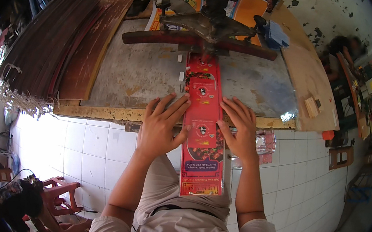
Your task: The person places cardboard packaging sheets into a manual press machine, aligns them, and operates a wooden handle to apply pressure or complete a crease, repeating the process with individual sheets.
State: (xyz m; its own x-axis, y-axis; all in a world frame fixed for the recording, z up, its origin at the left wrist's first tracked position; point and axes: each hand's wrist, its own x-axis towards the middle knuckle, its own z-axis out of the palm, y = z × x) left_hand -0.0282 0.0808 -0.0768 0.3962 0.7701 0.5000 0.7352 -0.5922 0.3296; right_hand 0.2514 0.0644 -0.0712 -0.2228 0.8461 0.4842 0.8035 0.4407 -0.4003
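A long red printed strip [205,109], with round logos and a food picture, runs from under the dark machine bar [243,48] toward my lap. Its near end overhangs the table edge. At its left side lies my left hand [165,122], fingers stretched out over the table's front and thumb at the strip's edge. My right hand [240,127] rests along the opposite side, fingers extended forward, its thumb touching the strip's edge. Small white pieces [181,76] sit on the worn grey tabletop [146,66] just left of the strip. The strip's far end is hidden beneath the machine.
A thick stack of dark boards [58,34] with frayed strings stands at the left. Blue cloth [276,34] and printed sheets [250,12] lie behind the bar. A small wooden block [311,106] sits at the right. Other people [345,49] are at far right and lower left.
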